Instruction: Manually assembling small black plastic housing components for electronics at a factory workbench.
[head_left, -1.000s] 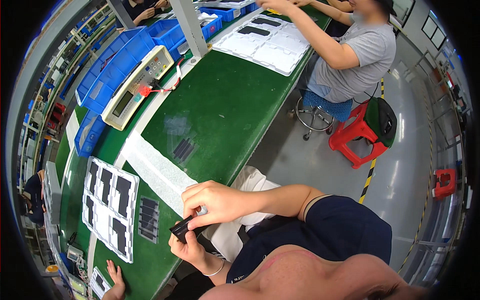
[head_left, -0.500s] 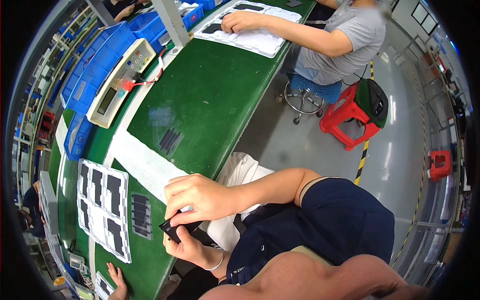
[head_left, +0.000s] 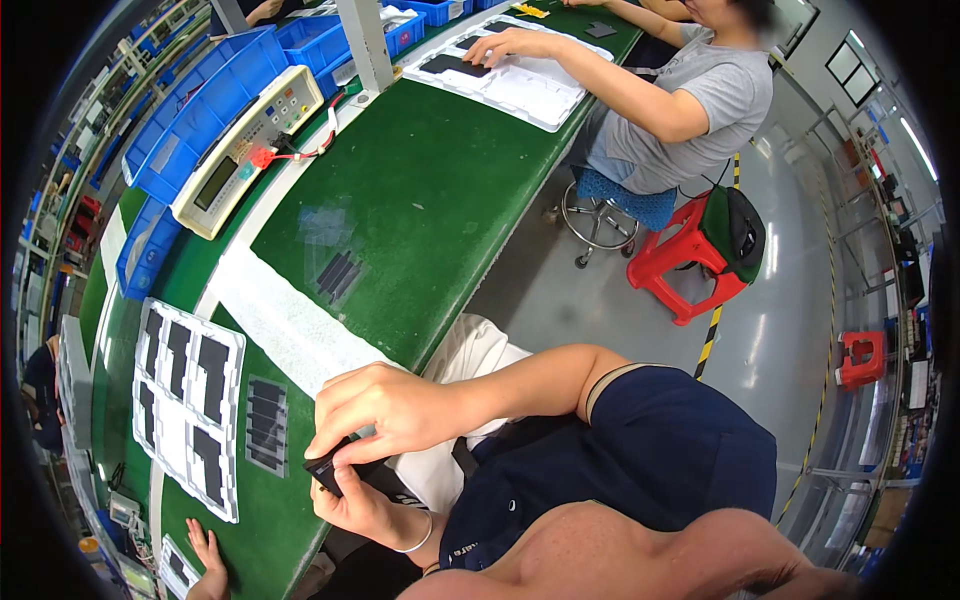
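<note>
Bench: one green table
Right hand: pinching one black piece
Left hand: just beneath, gripping the same piece, near the bench edge
White tray: five black parts
Red stools: two
Shirt: navy, small pale lettering

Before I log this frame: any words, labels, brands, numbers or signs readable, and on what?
Navy shirt: small white lettering on the chest, partly visible; not quoted.
Cream bench meter: panel markings, too small to read.
Its dark display: nothing legible.
Black piece between left hand and right hand: no readable text.
Anything else: too small or blurred.
</note>
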